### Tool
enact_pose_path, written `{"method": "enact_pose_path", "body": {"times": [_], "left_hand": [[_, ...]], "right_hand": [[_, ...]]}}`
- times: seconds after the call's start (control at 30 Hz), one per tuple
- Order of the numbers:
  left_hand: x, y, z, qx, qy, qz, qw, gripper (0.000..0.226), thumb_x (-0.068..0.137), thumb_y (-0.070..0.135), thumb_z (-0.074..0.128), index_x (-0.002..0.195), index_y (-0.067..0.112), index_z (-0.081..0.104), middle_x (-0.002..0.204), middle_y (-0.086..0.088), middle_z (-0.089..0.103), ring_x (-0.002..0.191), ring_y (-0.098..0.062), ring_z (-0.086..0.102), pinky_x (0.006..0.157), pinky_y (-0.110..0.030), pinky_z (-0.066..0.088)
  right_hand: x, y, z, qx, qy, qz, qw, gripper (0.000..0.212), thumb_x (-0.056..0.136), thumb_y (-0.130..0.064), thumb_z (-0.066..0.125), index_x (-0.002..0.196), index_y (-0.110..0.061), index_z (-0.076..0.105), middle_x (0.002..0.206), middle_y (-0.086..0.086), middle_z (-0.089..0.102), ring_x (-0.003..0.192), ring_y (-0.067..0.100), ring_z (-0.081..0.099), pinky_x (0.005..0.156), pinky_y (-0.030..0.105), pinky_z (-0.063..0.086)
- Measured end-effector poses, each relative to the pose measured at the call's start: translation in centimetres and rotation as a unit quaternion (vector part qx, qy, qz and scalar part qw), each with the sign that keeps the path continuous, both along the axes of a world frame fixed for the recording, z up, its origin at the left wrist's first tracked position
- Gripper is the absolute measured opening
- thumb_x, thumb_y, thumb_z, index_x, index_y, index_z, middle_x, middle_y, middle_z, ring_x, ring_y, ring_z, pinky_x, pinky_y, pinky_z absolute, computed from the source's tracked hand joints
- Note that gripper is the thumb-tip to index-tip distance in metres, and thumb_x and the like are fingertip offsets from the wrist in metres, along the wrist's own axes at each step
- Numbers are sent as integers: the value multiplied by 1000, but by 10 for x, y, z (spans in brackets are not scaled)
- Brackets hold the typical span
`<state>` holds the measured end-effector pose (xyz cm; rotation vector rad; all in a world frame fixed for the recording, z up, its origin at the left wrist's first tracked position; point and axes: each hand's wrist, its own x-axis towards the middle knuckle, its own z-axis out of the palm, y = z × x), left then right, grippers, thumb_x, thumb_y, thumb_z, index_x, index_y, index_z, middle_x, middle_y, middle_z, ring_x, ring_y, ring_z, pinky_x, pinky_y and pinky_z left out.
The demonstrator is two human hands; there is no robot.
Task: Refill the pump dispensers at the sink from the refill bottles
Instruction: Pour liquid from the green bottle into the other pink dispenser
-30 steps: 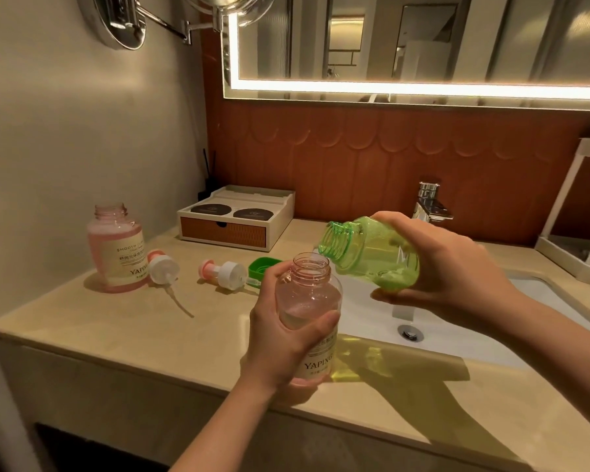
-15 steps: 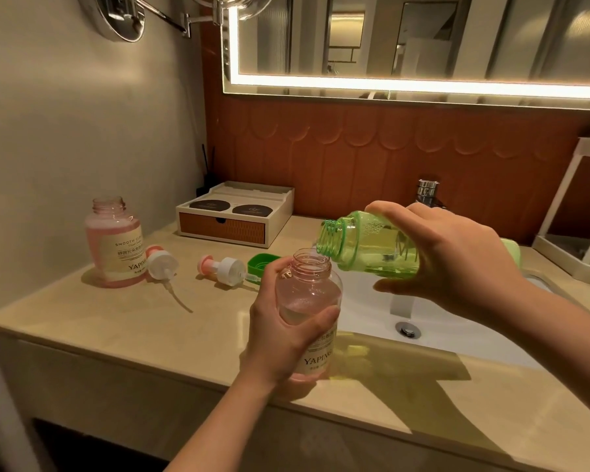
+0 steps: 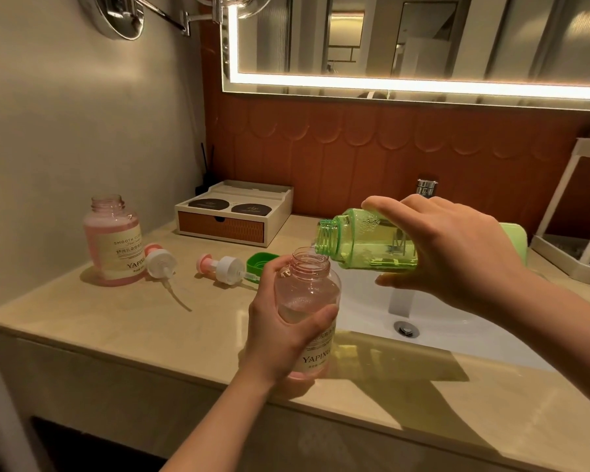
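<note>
Green refill bottle (image 3: 365,248) tipped over open pink dispenser (image 3: 307,291), frame centre.
Left hand (image 3: 280,338) wraps the dispenser by the front edge of the counter (image 3: 116,321); right hand (image 3: 457,253) curls its fingers round the refill bottle, over the basin (image 3: 464,323). Two pump heads (image 3: 159,258) (image 3: 223,265), a green cap (image 3: 261,260) and a second pink bottle (image 3: 111,241) sit at left.

At the vanity: two pink dispenser bottles (image 3: 113,243) (image 3: 307,287), left and lower centre of frame; one green refill bottle (image 3: 365,245), centre right; two loose pump heads (image 3: 159,260) (image 3: 227,265); one green cap (image 3: 259,262); one drawer box (image 3: 232,226) bearing two dark discs (image 3: 208,204) (image 3: 252,209); one faucet (image 3: 426,188); two hands (image 3: 280,338) (image 3: 457,250).
</note>
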<state>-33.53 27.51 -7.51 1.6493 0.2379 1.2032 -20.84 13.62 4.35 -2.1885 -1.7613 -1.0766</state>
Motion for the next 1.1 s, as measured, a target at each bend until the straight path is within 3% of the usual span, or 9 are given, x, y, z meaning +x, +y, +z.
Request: {"method": "enact_pose_path", "body": {"times": [0.1,0.5,0.8,1.1], "left_hand": [[0,0,-1,1,3,1,1000,72,52,43,76,115,23,47,105,15,64,99,-7,63,80,-20,52],[0,0,1,4,3,0,1000,70,52,44,74,114,26,47,104,22,63,98,-3,62,79,-17,51],[-1,-1,2,0,3,-4,1000,69,52,43,74,112,26,46,102,26,63,96,-2,62,79,-17,51],[-1,-1,0,-4,7,-2,1000,72,51,45,74,115,25,46,104,15,63,98,-4,62,78,-18,52]], "right_hand": [[1,0,1,0,-10,2,1000,95,45,-44,88,128,-18,50,83,8,65,59,24,56,49,18,30],[5,3,5,-5,-36,12,999,95,47,-43,87,129,-19,47,88,12,66,64,29,59,50,29,45],[4,3,6,-5,-44,12,999,94,47,-42,88,129,-18,49,87,13,66,63,29,58,50,28,43],[4,3,5,-3,-44,14,999,94,46,-41,88,128,-16,50,85,13,66,62,28,58,50,24,39]]}}
